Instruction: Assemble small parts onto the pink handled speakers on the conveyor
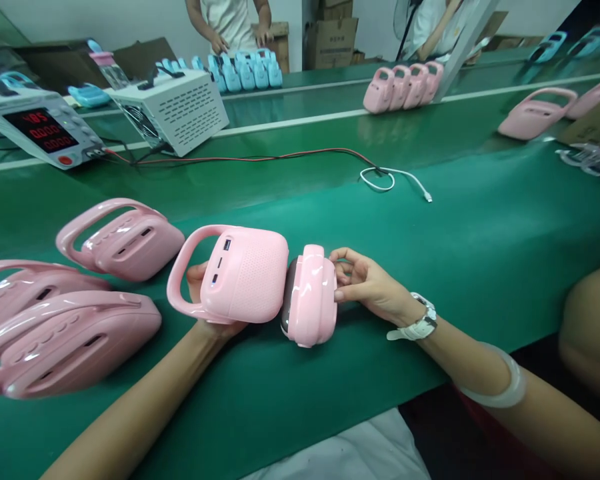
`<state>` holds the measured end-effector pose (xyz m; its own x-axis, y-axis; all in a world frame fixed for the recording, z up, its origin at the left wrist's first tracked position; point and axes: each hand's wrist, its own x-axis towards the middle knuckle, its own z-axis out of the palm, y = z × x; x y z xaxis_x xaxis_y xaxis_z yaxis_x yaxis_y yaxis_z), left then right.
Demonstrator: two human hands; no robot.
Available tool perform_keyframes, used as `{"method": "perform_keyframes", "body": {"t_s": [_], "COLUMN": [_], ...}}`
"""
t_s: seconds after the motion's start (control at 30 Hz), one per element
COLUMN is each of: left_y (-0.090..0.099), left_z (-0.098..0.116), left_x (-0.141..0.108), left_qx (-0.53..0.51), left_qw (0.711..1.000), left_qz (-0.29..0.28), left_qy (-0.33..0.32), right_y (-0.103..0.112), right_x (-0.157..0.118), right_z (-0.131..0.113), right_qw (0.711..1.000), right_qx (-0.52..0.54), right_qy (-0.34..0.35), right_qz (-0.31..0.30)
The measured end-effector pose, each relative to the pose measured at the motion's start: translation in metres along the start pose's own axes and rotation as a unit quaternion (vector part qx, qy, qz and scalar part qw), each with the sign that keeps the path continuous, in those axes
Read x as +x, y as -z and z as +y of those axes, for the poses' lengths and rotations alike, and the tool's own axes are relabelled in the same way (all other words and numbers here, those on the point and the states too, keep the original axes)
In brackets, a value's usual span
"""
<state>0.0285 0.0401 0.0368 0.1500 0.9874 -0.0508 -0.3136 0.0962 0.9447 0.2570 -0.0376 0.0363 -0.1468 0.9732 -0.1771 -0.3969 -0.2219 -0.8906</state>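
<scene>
My left hand [207, 300] grips a pink handled speaker [240, 277] from below, its side with ports turned toward me. My right hand [367, 283], a white watch on its wrist, holds a second pink speaker [310, 297] by its edge, standing on the green belt [480, 253] right beside the first one. The two speakers touch or nearly touch.
Three more pink speakers [125, 240] lie at the left. A power supply with a red display [43, 130] and a white vented box [173, 110] stand behind, with red and white cables [395, 177]. Rows of blue [245, 73] and pink units [405, 87] sit farther back near other people.
</scene>
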Motion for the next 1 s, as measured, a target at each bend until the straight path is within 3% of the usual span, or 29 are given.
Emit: {"method": "perform_keyframes", "body": {"t_s": [0.1,0.37,0.47,0.63,0.8,1.0], "left_y": [-0.003,-0.003,-0.004,-0.004,-0.005,-0.008], "left_z": [0.003,0.003,0.005,0.006,0.007,0.013], "left_x": [-0.001,0.001,-0.001,-0.002,-0.004,-0.003], "left_qx": [-0.085,-0.121,-0.123,-0.127,-0.109,-0.05], "left_qw": [0.996,0.992,0.992,0.991,0.994,0.999], "left_qz": [-0.005,-0.009,-0.002,-0.001,0.007,-0.004], "left_qy": [0.013,0.018,0.025,0.046,0.009,0.014], "right_y": [-0.003,0.005,0.009,0.006,0.003,0.003], "right_x": [0.0,0.005,0.007,0.004,0.002,0.002], "right_z": [0.0,-0.003,-0.003,-0.001,0.0,-0.007], "right_qw": [1.0,0.998,0.997,0.998,0.999,0.999], "right_qx": [-0.005,0.007,0.02,0.02,0.024,-0.042], "right_qy": [-0.001,-0.04,-0.048,-0.037,-0.029,-0.025], "right_qz": [0.01,-0.038,-0.057,-0.035,-0.001,-0.019]}}
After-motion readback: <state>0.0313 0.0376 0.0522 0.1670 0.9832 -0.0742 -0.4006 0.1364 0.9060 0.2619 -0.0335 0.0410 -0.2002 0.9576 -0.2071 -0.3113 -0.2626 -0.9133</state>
